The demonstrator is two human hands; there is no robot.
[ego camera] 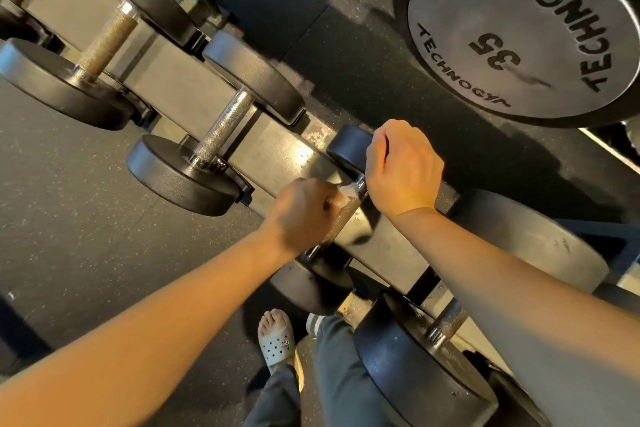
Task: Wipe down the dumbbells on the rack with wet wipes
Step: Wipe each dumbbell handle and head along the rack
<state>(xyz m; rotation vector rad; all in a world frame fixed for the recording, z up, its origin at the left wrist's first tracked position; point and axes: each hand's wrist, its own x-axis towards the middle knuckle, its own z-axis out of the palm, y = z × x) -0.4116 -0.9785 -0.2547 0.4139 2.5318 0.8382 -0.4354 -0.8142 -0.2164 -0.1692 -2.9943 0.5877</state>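
Note:
A small black dumbbell point(349, 145) lies on the grey metal rack point(277, 146), its knurled steel handle point(341, 218) running between my two hands. My left hand point(304, 210) pinches a white wet wipe point(343, 196) against the handle's upper part. My right hand point(403, 166) is curled around the far end of the handle, next to the dumbbell's far head. The near head point(311, 284) sits below my left wrist. Most of the wipe is hidden by my fingers.
More dumbbells lie on the rack: one to the left point(180, 173), another further left point(62, 87), a larger one at lower right point(415, 367). A big 35 dumbbell head point(519, 31) hangs on the upper tier. Dark rubber floor and my sandalled foot point(277, 340) lie below.

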